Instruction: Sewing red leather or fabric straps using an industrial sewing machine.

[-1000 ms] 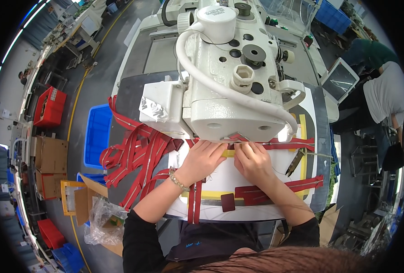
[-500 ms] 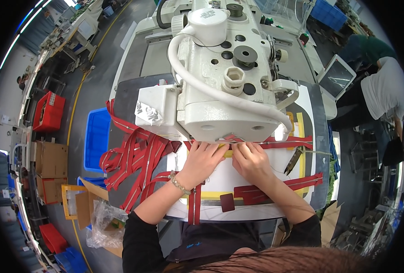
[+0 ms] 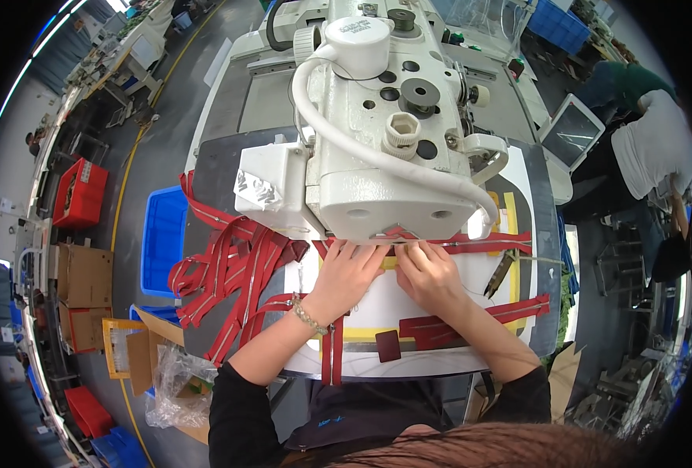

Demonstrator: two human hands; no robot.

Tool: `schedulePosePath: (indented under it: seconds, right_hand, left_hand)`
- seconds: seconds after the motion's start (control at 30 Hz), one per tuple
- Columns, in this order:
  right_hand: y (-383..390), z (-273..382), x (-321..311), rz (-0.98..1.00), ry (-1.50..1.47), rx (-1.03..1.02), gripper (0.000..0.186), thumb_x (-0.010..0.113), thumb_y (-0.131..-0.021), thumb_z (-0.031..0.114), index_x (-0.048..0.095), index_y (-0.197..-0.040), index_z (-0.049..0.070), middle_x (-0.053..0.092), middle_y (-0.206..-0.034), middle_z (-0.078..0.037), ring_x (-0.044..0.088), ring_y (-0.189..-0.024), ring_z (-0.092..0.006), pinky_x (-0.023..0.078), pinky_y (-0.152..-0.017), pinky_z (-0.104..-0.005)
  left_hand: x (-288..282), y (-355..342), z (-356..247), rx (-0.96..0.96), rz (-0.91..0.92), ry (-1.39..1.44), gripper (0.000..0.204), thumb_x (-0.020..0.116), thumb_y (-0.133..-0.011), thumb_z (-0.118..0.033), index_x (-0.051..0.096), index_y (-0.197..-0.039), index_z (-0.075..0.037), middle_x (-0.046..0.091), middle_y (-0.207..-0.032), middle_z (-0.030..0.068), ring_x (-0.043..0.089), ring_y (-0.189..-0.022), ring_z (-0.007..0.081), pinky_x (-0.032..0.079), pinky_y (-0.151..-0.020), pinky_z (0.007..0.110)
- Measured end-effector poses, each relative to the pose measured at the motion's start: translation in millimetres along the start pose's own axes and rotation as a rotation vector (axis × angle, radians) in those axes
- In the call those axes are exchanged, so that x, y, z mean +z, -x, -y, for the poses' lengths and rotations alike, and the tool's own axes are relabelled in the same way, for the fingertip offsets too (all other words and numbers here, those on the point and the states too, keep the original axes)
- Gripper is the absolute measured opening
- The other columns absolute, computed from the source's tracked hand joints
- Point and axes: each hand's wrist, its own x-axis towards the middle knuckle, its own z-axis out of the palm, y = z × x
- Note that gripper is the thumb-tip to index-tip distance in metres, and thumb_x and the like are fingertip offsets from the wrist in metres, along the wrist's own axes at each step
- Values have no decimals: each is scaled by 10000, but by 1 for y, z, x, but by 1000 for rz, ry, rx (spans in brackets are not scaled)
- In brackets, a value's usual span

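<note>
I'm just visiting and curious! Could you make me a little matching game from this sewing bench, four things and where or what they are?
Things:
1. Zipper pile
2. Snips
3. Bracelet
4. Patch

Clues:
A. Dark red and square
B. Right of the right hand
C. Left of the left hand
D. Around the left wrist

Pairs: 1-C, 2-B, 3-D, 4-A

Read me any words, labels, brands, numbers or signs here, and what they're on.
Round white cap: dark print, too small to read.
White side box: grey lettering, distorted, not quoted here.
Dark garment: blue print, illegible.
Red bin: pale label, too small to read.
</note>
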Motion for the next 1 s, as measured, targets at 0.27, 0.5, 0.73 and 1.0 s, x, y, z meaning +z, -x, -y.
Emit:
schedulePosePath:
  seconds: [0.27,0.5,0.73,1.0]
  right_hand:
    - [4,0,0,21,-19,30,418,712,-725,209,627,-1059,-27,588,-1003,-158,625,-957,-301,496,-810,-345]
    - [3,-1,1,16,-11,22,400,707,-727,203,624,-1041,-30,581,-1009,-163,618,-963,-297,496,-813,-342]
    - [1,1,1,-8,-22,27,390,713,-705,174,616,-1019,-37,592,-975,-152,617,-937,-285,502,-805,-345]
    - [2,1,-1,32,-15,27,387,690,-738,192,621,-1043,-38,580,-1011,-169,614,-962,-301,502,-824,-343]
  left_hand:
    - [7,6,4,-3,2,56,441,692,-778,-237,611,-1182,-82,581,-1045,56,563,-953,224,440,-842,368]
    - [8,5,3,21,-38,51,437,708,-765,-219,625,-1168,-72,582,-992,57,568,-907,218,458,-804,359]
    - [7,4,5,32,-20,68,439,707,-763,-219,617,-1164,-64,594,-1013,60,570,-915,226,454,-820,359]
    - [2,2,2,36,-18,28,412,683,-790,-232,613,-1162,-71,599,-1023,50,562,-930,226,446,-839,368]
